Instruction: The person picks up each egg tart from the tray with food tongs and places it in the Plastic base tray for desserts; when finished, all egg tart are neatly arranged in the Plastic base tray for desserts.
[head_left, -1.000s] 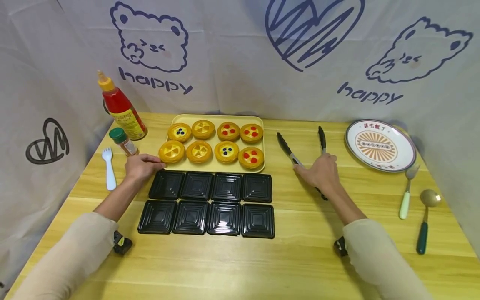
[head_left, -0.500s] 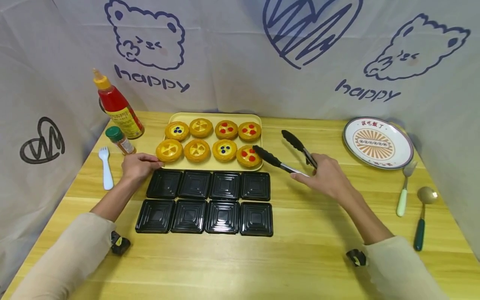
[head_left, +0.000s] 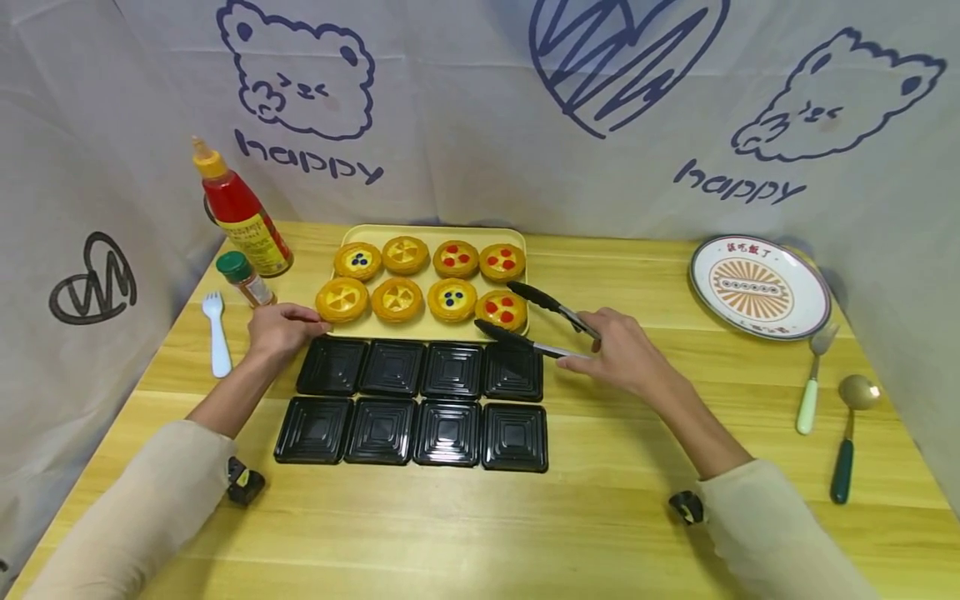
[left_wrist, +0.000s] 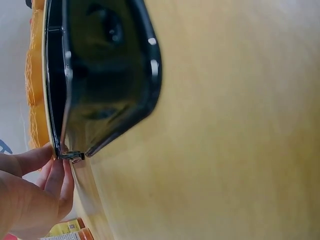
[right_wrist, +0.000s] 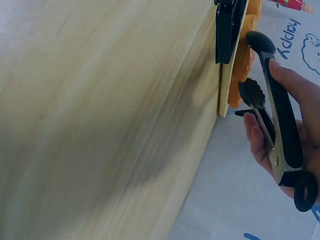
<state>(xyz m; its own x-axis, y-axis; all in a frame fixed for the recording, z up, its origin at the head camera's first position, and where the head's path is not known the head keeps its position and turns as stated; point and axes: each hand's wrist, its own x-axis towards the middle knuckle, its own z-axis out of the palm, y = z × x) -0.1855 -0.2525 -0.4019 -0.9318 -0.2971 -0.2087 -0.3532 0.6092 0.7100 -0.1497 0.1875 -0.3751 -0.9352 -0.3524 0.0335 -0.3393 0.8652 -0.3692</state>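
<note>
My left hand [head_left: 279,329] pinches the front left corner of a pale yellow tray [head_left: 412,330]; in the left wrist view its thumb lies over the edge, fingers underneath. Several egg tarts [head_left: 396,300] with yellow, blue or red toppings stand on that tray in two rows. My right hand [head_left: 622,350] grips black-tipped tongs [head_left: 504,335] around their two arms. The tongs' spread tips point left, one on each side of the front right red-topped tart [head_left: 501,312]; whether they touch it I cannot tell. Before the tray lie several black square plastic trays [head_left: 515,437] in two rows.
At the left stand a red sauce bottle [head_left: 247,217] and a green-capped spice jar [head_left: 246,279], near a light blue fork [head_left: 216,333]. A patterned plate [head_left: 806,292], a green-handled fork [head_left: 807,408] and a spoon [head_left: 843,467] lie at the right.
My right hand has lifted the tongs off the table and swung them left, bringing their tips around the front right tart. The left hand has stayed at the tray's corner.
</note>
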